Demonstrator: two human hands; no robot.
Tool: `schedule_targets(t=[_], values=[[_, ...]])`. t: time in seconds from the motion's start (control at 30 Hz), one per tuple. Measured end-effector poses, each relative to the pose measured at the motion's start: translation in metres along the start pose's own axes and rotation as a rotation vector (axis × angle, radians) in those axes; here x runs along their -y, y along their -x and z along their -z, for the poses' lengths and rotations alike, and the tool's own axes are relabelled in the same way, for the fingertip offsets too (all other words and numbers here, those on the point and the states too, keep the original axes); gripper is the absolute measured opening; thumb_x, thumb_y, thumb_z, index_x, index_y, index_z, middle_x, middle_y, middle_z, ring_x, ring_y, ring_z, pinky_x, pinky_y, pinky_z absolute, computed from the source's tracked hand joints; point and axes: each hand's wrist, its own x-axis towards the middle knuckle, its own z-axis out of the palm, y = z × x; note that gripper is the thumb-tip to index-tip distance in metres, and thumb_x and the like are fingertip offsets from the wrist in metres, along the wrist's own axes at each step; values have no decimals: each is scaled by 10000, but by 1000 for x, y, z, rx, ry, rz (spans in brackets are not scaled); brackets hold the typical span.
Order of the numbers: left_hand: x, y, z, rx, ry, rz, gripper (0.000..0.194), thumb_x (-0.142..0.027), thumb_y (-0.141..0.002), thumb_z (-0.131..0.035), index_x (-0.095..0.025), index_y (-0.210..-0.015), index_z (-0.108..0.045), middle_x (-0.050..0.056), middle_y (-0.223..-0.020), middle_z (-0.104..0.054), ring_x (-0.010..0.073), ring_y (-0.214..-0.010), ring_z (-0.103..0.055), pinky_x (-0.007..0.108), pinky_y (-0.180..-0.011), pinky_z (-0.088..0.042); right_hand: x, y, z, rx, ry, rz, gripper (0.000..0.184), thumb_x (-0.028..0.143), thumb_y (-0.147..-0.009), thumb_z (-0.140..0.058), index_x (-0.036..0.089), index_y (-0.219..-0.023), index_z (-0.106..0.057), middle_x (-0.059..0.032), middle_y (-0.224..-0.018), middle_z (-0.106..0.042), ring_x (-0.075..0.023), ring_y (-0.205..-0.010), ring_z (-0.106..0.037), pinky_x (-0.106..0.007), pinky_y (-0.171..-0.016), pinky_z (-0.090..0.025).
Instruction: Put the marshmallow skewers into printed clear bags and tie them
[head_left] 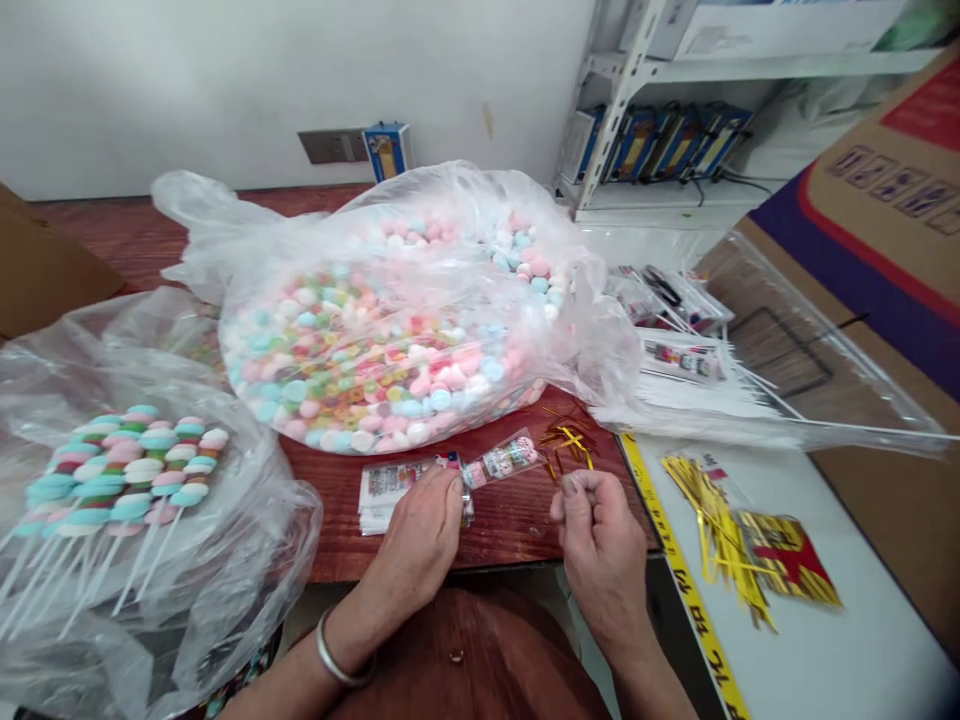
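Note:
My left hand (424, 530) is closed on a small candy stick in a clear printed sleeve (501, 462) that juts up and to the right over the red wooden table (517, 520). My right hand (596, 525) is pinched on a thin gold twist tie (574, 442), just right of the sleeve's end. More loose gold ties (555, 425) lie on the table beyond my fingers. A short stack of flat printed sleeves (382, 490) rests under my left hand.
A big clear bag of pastel round candies (390, 330) fills the table's middle. At left an open plastic bag holds finished candy skewers (120, 470). Right: gold tie bundle (720, 530), white sticks (697, 395), cardboard box (885, 240), shelf (660, 130).

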Motion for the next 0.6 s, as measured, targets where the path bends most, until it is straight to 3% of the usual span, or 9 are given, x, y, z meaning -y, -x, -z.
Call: schedule_targets(t=[0.1, 0.27, 0.33, 0.43, 0.5, 0.6], values=[[1, -3, -2, -51, -12, -46, 300, -162, -989, -330, -198, -824, -579, 53, -859, -587, 192, -811, -550, 326, -759, -449, 24, 13, -12, 212, -346, -110, 260, 413, -999, -444, 229, -820, -488, 43, -617, -508, -128, -534, -472, -248, -539, -382], [5, -2, -4, -159, -83, -157, 301, -70, -937, -375, -198, -777, -595, 39, -817, -569, 164, -748, -544, 266, -684, -450, 39, 22, -38, 479, -581, -220, 318, 470, -975, -471, 222, -776, -459, 69, -576, -440, -97, -497, -368, -222, -477, -309], [8, 0, -6, -185, -111, -149, 274, -85, -939, -397, -201, -781, -588, 34, -798, -579, 164, -724, -551, 267, -670, -448, 38, 22, -45, 501, -629, -281, 332, 495, -953, -496, 221, -770, -453, 81, -556, -414, -88, -478, -330, -215, -451, -279], [12, 4, -9, -233, -72, -91, 154, -151, -942, -472, -203, -1007, -602, 44, -878, -643, 182, -788, -613, 283, -712, -469, 37, 21, -50, 476, -672, -375, 340, 520, -913, -541, 217, -778, -465, 90, -541, -405, -81, -459, -306, -206, -420, -249], [13, 5, -10, -262, -44, -90, 236, -175, -942, -496, -197, -1166, -567, 66, -969, -673, 195, -865, -641, 294, -765, -481, 37, 21, -50, 471, -695, -418, 340, 524, -894, -563, 213, -787, -476, 93, -534, -409, -76, -446, -298, -202, -406, -237], [12, 4, -8, -242, -37, -154, 286, -153, -956, -447, -200, -1203, -583, 82, -1012, -670, 198, -911, -636, 303, -808, -480, 38, 21, -51, 469, -716, -445, 351, 533, -881, -580, 211, -782, -479, 96, -528, -405, -71, -438, -288, -196, -396, -226]])
